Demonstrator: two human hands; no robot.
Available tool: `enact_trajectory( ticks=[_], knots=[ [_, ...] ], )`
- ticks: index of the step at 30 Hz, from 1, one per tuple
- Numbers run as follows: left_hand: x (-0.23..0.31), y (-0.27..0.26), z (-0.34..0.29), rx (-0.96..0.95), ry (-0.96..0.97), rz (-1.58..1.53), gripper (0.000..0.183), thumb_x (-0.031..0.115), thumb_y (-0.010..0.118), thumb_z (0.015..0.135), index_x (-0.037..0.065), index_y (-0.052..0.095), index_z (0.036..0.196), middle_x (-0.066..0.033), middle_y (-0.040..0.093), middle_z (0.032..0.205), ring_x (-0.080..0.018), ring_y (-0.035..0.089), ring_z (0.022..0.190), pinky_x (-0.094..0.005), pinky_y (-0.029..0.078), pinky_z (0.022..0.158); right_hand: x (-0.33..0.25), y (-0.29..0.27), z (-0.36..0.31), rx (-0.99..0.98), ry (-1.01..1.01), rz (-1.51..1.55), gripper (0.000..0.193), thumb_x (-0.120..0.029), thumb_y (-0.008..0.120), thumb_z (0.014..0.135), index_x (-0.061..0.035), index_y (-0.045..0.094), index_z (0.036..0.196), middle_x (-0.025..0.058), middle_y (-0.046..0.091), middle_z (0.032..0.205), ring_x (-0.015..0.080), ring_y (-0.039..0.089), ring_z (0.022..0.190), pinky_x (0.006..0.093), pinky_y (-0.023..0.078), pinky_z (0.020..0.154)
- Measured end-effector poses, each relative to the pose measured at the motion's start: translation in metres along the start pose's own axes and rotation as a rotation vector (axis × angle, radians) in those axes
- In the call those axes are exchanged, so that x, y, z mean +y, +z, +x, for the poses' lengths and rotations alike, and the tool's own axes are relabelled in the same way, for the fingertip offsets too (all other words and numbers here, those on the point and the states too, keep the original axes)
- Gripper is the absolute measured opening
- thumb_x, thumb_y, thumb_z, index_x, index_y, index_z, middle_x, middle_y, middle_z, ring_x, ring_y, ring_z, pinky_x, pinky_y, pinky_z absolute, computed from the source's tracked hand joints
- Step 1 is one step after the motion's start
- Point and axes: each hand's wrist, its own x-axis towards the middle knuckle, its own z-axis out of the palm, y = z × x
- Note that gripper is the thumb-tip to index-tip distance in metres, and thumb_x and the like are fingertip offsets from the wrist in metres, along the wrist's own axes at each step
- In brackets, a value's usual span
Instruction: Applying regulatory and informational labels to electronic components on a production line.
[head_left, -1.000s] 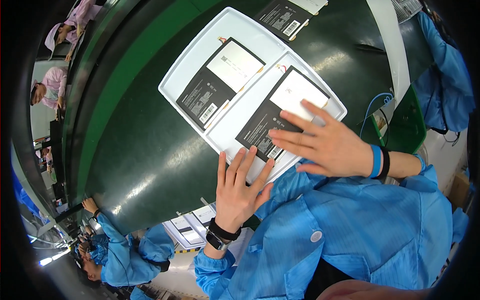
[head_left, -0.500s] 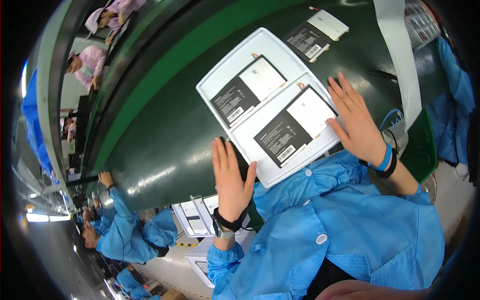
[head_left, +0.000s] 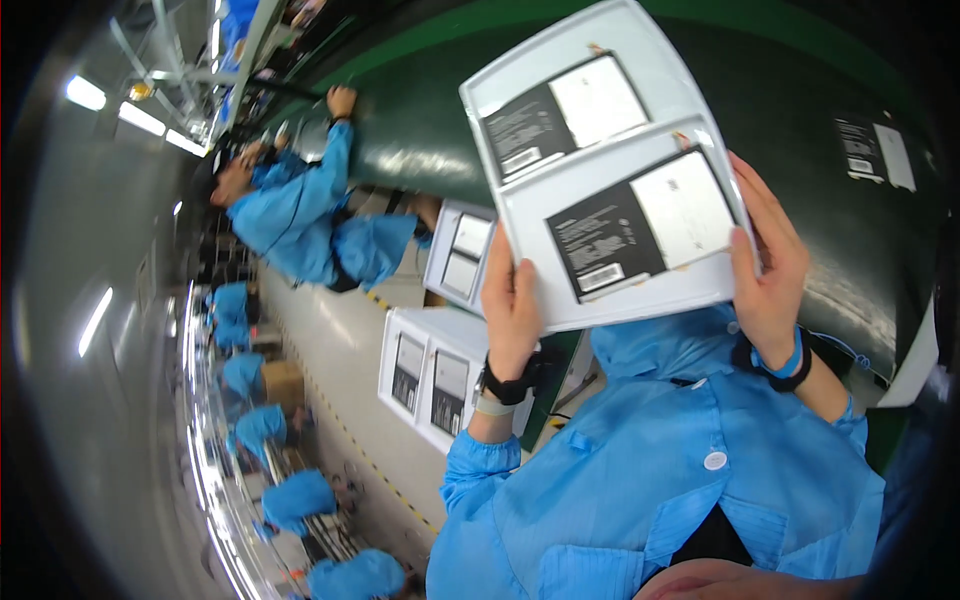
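Note:
I hold a white two-compartment plastic tray (head_left: pixel 528 235) between both hands, tilted above the green work surface. A flat battery pack (head_left: pixel 645 222), half black and half white, lies in the nearer compartment. The farther compartment holds a similar battery pack (head_left: pixel 568 112); small leads show at the far edges of both. My left hand (head_left: pixel 512 305) grips the tray's left edge, thumb near the rim. On the opposite edge, my right hand (head_left: pixel 775 270) has its thumb on the rim and its fingers along the outside, partly hidden behind the tray.
At the right, another battery pack (head_left: pixel 880 155) lies on the dark green work surface (head_left: pixel 800 90). Left of me are a stack of white trays (head_left: pixel 388 350) holding packs and another loaded tray (head_left: pixel 440 250). A co-worker in blue (head_left: pixel 300 225) is at the bench farther left.
Both hands, open beside the tray before, have closed on its edges. The tray is lifted and tilted. My view has swung left, showing more of the stacked trays and floor.

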Motion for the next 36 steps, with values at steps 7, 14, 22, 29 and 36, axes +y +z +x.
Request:
enact_trajectory(
  ticks=[7,14,22,29,36],
  knots=[
    [-0.033,-0.146,-0.108,0.429,-0.260,0.097,0.054,0.002,0.049,0.103,-0.006,0.043,0.156,-0.0165,0.059,0.147,-0.0203,0.058,0.130,-0.0302,0.042,0.110,-0.046,0.159,-0.015,-0.336,-0.040,0.422,0.050,0.001,0.056,0.088,0.0075,0.060,0.138,0.0290,0.059,0.143,0.0418,0.060,0.131,0.0419,0.047,0.113],
    [-0.097,-0.200,-0.235,0.632,-0.457,0.192,0.053,0.000,0.044,0.099,-0.008,0.048,0.151,-0.0173,0.063,0.140,-0.0225,0.062,0.124,-0.0344,0.046,0.107,-0.044,0.289,-0.091,-0.752,0.084,0.719,0.051,0.000,0.059,0.094,0.0053,0.055,0.144,0.0290,0.057,0.146,0.0389,0.059,0.135,0.0391,0.048,0.111],
    [-0.194,-0.216,-0.320,0.732,-0.702,0.671,0.058,0.002,0.043,0.099,-0.006,0.042,0.156,-0.0237,0.044,0.160,-0.0316,0.041,0.150,-0.0390,0.031,0.123,0.016,0.323,-0.098,-0.831,-0.303,0.448,0.042,-0.002,0.061,0.090,0.0024,0.063,0.132,0.0217,0.066,0.134,0.0426,0.063,0.118,0.0447,0.049,0.108],
    [-0.189,-0.230,-0.305,0.752,-0.638,0.060,0.070,-0.008,0.040,0.091,-0.006,0.030,0.160,-0.0229,0.046,0.158,-0.0316,0.049,0.144,-0.0399,0.036,0.121,0.115,0.305,-0.041,-0.649,0.137,0.056,0.031,-0.005,0.055,0.096,0.0027,0.063,0.124,0.0233,0.065,0.125,0.0424,0.063,0.115,0.0500,0.048,0.104],
    [-0.190,-0.244,-0.300,0.790,-0.691,0.050,0.075,-0.012,0.038,0.082,-0.007,0.035,0.157,-0.0203,0.052,0.152,-0.0298,0.057,0.136,-0.0408,0.043,0.115,0.125,0.308,-0.046,-0.669,0.186,-0.193,0.029,-0.010,0.056,0.099,0.0030,0.063,0.125,0.0250,0.066,0.119,0.0398,0.064,0.112,0.0492,0.050,0.098]
  ],
)
